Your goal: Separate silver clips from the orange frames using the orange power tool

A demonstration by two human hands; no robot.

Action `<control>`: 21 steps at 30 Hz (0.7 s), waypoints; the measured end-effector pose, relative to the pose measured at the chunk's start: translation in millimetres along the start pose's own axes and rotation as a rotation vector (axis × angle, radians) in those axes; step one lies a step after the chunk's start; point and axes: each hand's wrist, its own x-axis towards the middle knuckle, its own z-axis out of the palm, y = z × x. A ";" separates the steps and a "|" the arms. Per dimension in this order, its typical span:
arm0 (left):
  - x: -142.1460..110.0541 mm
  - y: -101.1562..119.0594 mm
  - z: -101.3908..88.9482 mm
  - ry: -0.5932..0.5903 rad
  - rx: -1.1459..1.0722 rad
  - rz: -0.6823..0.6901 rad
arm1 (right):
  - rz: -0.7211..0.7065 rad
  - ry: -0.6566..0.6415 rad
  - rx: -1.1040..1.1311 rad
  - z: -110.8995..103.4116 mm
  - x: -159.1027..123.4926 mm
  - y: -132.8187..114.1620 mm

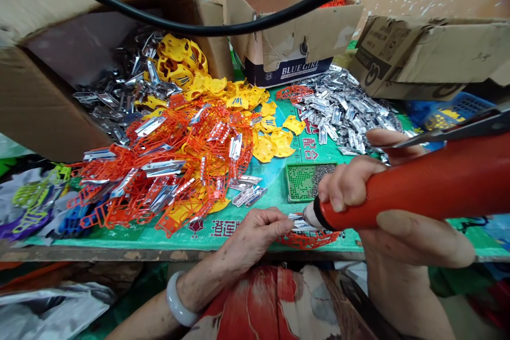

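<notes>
My right hand (pixel 354 183) is wrapped around a thick red power screwdriver (pixel 450 186) with a metal lever along its top. Its silver nose points left and down onto a small silver plate (pixel 298 221). That plate lies on an orange openwork plastic piece (pixel 308 240) near the table's front edge. From the left, my left hand (pixel 258 231) pinches the plate and plastic piece between thumb and fingers. The screwdriver's tip and the exact contact point are hard to make out. Just behind stands a green tray (pixel 298 186) with tiny dark metal fasteners at its right.
Orange pieces (pixel 179 154), yellow plastic pieces (pixel 274 143) and silver plates (pixel 338 106) lie in heaps. An open cardboard box (pixel 43 95) spills parts at left; a Blue Girl box (pixel 295 48) and another carton (pixel 438 53) stand behind. A black cable (pixel 255 25) hangs across the top.
</notes>
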 end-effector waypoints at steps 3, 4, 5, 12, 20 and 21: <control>-0.5 0.3 0.4 -0.001 0.023 0.013 | 0.001 0.002 0.021 0.7 0.0 -0.2; -0.7 0.7 0.6 -0.001 0.032 0.016 | 0.006 0.004 0.019 1.0 0.1 -0.1; -0.9 1.3 0.8 0.000 0.048 0.020 | 0.008 0.006 0.013 1.3 0.3 0.0; -3.3 4.4 1.5 0.000 0.256 0.090 | -0.008 -0.001 -0.001 3.9 0.2 -1.7; -4.7 5.4 5.3 0.019 0.407 0.181 | 0.013 0.031 -0.040 4.8 -5.2 -1.8; -5.1 5.9 6.3 0.025 0.427 0.197 | 0.007 0.040 -0.053 5.7 -6.1 -2.0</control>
